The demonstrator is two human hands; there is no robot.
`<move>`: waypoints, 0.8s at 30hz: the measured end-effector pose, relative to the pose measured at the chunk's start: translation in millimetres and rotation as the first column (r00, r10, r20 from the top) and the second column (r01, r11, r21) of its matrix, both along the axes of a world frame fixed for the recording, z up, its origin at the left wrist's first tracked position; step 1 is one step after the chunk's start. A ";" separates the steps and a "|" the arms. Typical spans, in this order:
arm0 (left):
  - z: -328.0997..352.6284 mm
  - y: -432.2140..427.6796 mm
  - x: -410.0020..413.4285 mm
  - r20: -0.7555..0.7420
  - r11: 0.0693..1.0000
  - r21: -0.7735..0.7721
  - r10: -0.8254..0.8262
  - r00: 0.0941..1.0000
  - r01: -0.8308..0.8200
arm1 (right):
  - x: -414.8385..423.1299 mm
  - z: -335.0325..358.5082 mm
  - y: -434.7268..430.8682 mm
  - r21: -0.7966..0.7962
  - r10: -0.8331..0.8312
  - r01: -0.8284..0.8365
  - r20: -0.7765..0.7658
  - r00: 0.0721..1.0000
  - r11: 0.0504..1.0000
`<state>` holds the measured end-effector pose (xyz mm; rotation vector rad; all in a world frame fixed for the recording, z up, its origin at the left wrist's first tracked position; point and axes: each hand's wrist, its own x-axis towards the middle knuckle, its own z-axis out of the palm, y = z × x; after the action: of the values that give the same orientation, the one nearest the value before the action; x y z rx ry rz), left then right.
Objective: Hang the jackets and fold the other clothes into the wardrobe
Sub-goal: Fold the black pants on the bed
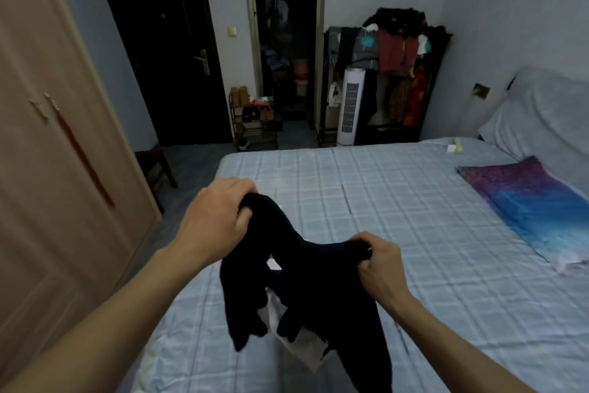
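Fingers (239,185) of the left hand (213,220) are curled tight over a bunched edge of the black garment (306,284), thumb pressed in beneath. Fingers (366,238) of the right hand (382,268) are likewise closed round a second gathered edge, lower and nearer the body. Both holds are full fists rather than fingertip pinches. The garment hangs between the two hands above the near part of the bed (398,188), its loose ends drooping toward the checked sheet. Whether it is a jacket or another kind of clothing cannot be told, as the cloth is dark and crumpled. A white piece (302,351) lies on the sheet directly under it. The wardrobe (57,153) stands to the left with its doors closed, well apart from the garment.

Assessment: the step in hand appears to be opening the garment out for identification and folding. It would go better with each grip moved to a true corner or shoulder seam and the hands drawn apart until the cloth hangs flat. It should then be laid on a bare part of the sheet, away from the white piece, so the two do not fold together. The uneven hand heights risk a skewed first fold. A wardrobe door will need opening before stowing.
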<state>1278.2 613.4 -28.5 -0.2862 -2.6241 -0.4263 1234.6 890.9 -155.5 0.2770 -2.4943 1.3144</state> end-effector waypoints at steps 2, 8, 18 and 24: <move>3.2 -7.8 -2.5 0.078 0.996 0.009 0.084 0.993 -0.085 | 3.2 24.5 -0.3 -0.005 0.018 -0.019 -0.042 0.999 1.000; 15.0 6.4 3.6 0.363 0.991 -0.135 0.074 0.929 -0.026 | 7.6 96.0 -8.2 -0.026 0.094 -0.100 -0.175 0.980 0.995; 7.3 99.0 2.6 0.167 0.958 0.250 -0.182 0.969 0.137 | 22.7 118.3 -19.3 0.011 0.169 -0.170 -0.148 0.974 0.985; 3.2 112.3 1.8 0.123 0.966 0.163 -0.220 0.968 0.199 | 35.5 96.1 -0.1 -0.122 0.198 -0.209 -0.093 0.976 0.970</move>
<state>1279.9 725.7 -25.4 -0.5045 -2.6888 -0.7361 1270.1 890.7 -59.4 0.5564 -2.3507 1.5081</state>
